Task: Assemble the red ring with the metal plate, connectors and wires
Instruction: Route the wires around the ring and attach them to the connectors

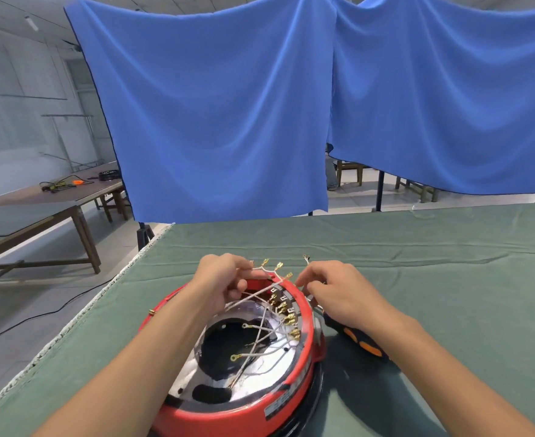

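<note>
The red ring (307,329) lies on the green table cloth near the front edge, with the shiny metal plate (269,376) seated inside it. White wires (260,339) with brass connectors (290,318) cross over the plate, and several connector ends stick up past the ring's far rim. My left hand (225,280) is over the ring's far left side, its fingers pinched on a bundle of wires. My right hand (332,288) is at the far right rim, fingertips pinching one wire end.
A black and orange tool (359,340) lies on the cloth just right of the ring, under my right wrist. Blue curtains (228,115) hang behind the table. The table's left edge (102,298) runs diagonally; wooden tables stand further left.
</note>
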The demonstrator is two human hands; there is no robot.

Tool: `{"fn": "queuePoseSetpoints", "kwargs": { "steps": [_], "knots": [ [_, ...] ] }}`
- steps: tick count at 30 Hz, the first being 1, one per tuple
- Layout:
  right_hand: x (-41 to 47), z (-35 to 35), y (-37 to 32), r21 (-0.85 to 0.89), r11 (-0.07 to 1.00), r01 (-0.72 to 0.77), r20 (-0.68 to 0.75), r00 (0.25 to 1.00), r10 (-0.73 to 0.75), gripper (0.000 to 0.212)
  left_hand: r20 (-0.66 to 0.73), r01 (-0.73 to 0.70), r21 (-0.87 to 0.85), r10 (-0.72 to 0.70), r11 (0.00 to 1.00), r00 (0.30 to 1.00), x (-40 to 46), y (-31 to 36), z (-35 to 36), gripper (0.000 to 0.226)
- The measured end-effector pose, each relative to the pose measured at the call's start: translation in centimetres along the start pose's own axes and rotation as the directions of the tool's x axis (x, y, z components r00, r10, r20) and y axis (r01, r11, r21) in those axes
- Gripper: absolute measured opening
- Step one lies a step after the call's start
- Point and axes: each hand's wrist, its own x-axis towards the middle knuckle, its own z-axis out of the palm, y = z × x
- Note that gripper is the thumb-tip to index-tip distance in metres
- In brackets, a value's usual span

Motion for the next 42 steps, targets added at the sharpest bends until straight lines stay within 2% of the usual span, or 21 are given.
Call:
{"fn": "queuePoseSetpoints", "kwargs": {
  "steps": [4,5,8,11,14,18,25,42],
  "knots": [
    [0.1,0.2,0.3,0.057,0.998,0.004,-0.043,0.999,-0.002,0.029,0.085,0.060,0.000,-0.059,0.998,0.995,-0.4,-0.9,0.1,0.002],
    [0.1,0.3,0.4,0.091,0.996,0.002,-0.052,0.999,0.003,0.029,0.098,0.058,0.014,-0.059,0.998,0.993,-0.4,-1.0,0.0,0.006],
    [0.2,0.6,0.7,0.173,0.985,-0.005,-0.067,0.998,0.017,0.027,0.133,0.042,0.114,-0.057,0.993,0.989,-0.7,-0.8,-0.6,0.013],
    [0.2,1.0,0.6,0.236,0.972,0.003,-0.091,0.996,0.019,0.021,0.174,0.035,0.245,-0.079,0.969,0.982,-1.1,-1.0,-0.9,0.011],
    [0.1,1.5,0.3,0.270,0.962,0.033,-0.136,0.991,0.004,0.020,0.204,0.049,0.303,-0.115,0.952,0.972,-1.2,-1.7,-1.0,0.009],
    [0.0,2.5,0.1,0.269,0.962,0.043,-0.155,0.988,-0.001,0.019,0.262,0.047,0.299,-0.130,0.953,0.956,-0.9,-2.4,-1.0,0.005],
    [1.6,3.9,-0.9,0.336,0.942,-0.020,-0.141,0.988,0.071,0.012,0.273,-0.024,0.329,-0.071,0.944,0.959,-1.0,-2.5,-1.0,0.010],
    [1.8,4.6,-0.3,0.384,0.922,0.061,-0.185,0.983,0.012,0.012,0.271,-0.098,0.326,0.006,0.940,0.962,-1.2,-2.5,-0.7,0.008]
  ]
}}
